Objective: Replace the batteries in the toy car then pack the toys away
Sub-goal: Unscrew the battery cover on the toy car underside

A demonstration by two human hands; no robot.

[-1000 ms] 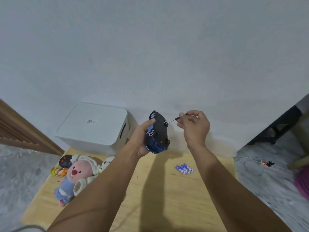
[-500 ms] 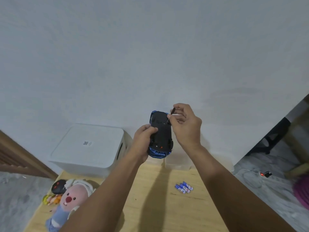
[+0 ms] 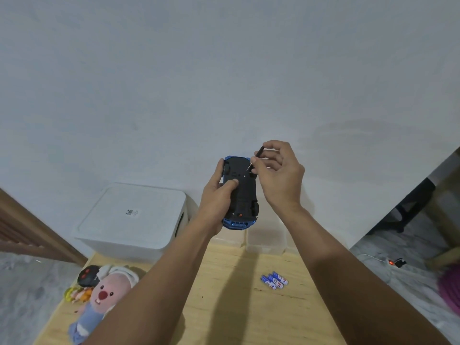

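Observation:
My left hand (image 3: 216, 198) grips the blue toy car (image 3: 242, 195) in the air, its black underside turned toward me. My right hand (image 3: 278, 175) pinches a small black screwdriver (image 3: 254, 159), whose tip touches the underside near the car's far end. Several blue batteries (image 3: 274, 280) lie on the wooden table (image 3: 249, 307) below. A pink plush toy (image 3: 99, 302), a black remote control (image 3: 87, 275) and a small yellow-orange toy (image 3: 77, 294) rest at the table's left.
A white lidded storage box (image 3: 134, 217) stands at the back left of the table against the wall. Two small clear containers (image 3: 266, 241) sit at the back middle. On the floor to the right lie a cable and a plug with a red light (image 3: 394, 262).
The car has been turned from side-on to underside facing me and held higher. My right hand brought the screwdriver tip onto the underside. The view tilted up a little.

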